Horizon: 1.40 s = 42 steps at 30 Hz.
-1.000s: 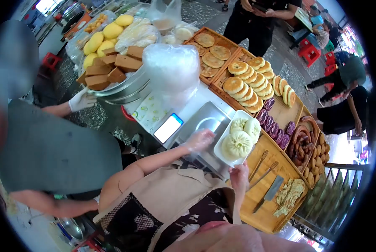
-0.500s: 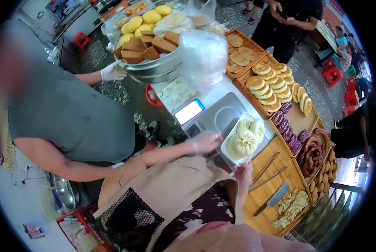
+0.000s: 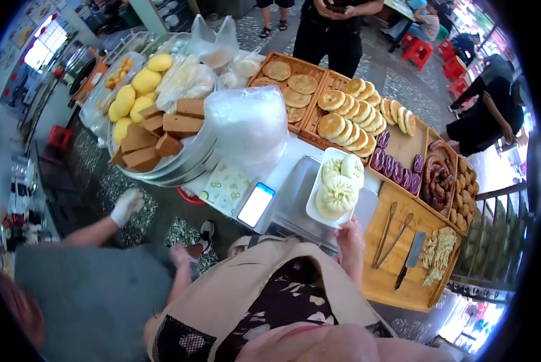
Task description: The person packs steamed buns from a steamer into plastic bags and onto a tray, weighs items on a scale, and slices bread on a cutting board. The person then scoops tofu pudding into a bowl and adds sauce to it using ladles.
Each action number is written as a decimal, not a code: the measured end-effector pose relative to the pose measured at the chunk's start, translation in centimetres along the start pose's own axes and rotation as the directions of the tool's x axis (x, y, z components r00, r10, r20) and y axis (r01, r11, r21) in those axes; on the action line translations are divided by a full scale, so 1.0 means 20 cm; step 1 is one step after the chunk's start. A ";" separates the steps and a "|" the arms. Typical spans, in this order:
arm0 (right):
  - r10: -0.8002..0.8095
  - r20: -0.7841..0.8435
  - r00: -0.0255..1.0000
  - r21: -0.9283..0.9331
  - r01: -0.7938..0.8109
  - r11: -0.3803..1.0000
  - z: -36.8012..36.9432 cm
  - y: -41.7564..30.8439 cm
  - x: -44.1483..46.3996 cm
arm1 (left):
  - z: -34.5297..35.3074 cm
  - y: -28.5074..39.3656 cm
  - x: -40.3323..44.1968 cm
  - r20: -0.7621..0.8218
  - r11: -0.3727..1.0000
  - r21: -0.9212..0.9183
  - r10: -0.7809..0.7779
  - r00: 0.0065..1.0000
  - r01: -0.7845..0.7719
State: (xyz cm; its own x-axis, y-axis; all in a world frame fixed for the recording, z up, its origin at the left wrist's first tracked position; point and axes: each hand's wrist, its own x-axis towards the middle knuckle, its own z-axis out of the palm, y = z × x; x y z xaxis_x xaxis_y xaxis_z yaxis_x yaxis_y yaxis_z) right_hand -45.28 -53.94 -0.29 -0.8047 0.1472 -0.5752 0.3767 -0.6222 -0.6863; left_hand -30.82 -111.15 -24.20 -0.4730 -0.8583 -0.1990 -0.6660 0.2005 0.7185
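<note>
Several buns (image 3: 337, 194) sit in a white tray (image 3: 313, 205) the right hand (image 3: 351, 239) grips; left hand (image 3: 180, 256) blurred, hold unclear.

The tray (image 3: 311, 204) in the right hand (image 3: 351, 236) looks like smooth plastic. Right of that hand, the board (image 3: 418, 211) is smooth wood, the cleaver blade (image 3: 416, 247) dull metal. Beyond its left, the bags (image 3: 246, 117) are glossy, crinkled plastic.
</note>
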 end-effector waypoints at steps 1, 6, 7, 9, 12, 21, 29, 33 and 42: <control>-0.012 -0.001 1.000 0.021 0.012 1.000 0.04 0.02 0.03 | 0.08 0.26 -0.09 0.065 0.992 -0.086 0.097 0.993 -0.091; -0.132 -0.024 0.991 0.118 0.134 0.984 0.33 -0.05 0.08 | 0.20 1.67 -0.32 0.121 0.623 -0.255 0.779 0.615 -0.739; -0.161 -0.007 0.987 0.097 0.161 0.982 0.37 -0.08 0.10 | 0.22 1.82 -0.28 0.112 0.531 -0.295 0.845 0.524 -0.794; -0.183 -0.031 0.983 0.087 0.185 0.979 0.45 -0.14 0.13 | 0.30 2.06 -0.18 0.099 0.377 -0.326 0.926 0.365 -0.867; -0.215 -0.015 0.976 0.066 0.216 0.974 0.52 -0.19 0.17 | 0.44 2.32 -0.03 0.107 0.255 -0.227 0.966 0.236 -0.940; -0.207 -0.128 0.970 0.061 0.216 0.974 0.40 -0.31 0.20 | 0.71 2.47 0.18 0.079 0.136 -0.245 0.990 0.120 -0.960; -0.240 -0.173 0.955 0.097 0.259 0.961 0.09 -0.43 0.29 | 0.72 2.51 0.16 0.108 0.176 -0.166 0.981 0.160 -0.970; -0.240 -0.203 0.949 0.136 0.271 0.953 -0.02 -0.48 0.33 | 0.72 2.50 0.19 0.162 0.111 -0.140 0.983 0.088 -0.984; -0.281 -0.272 0.920 0.145 0.328 0.934 -0.27 -0.67 0.54 | 0.80 2.23 0.49 0.245 0.164 0.019 0.956 0.164 -0.986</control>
State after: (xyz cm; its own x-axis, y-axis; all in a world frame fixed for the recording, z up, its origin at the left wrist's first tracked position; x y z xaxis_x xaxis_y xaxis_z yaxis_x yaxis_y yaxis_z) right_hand -56.49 -39.83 0.33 -0.7218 0.5195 -0.4573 0.0215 -0.6437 -0.7650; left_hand -74.50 -103.01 -4.75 -0.8550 0.1665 0.4911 0.3461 0.8885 0.3013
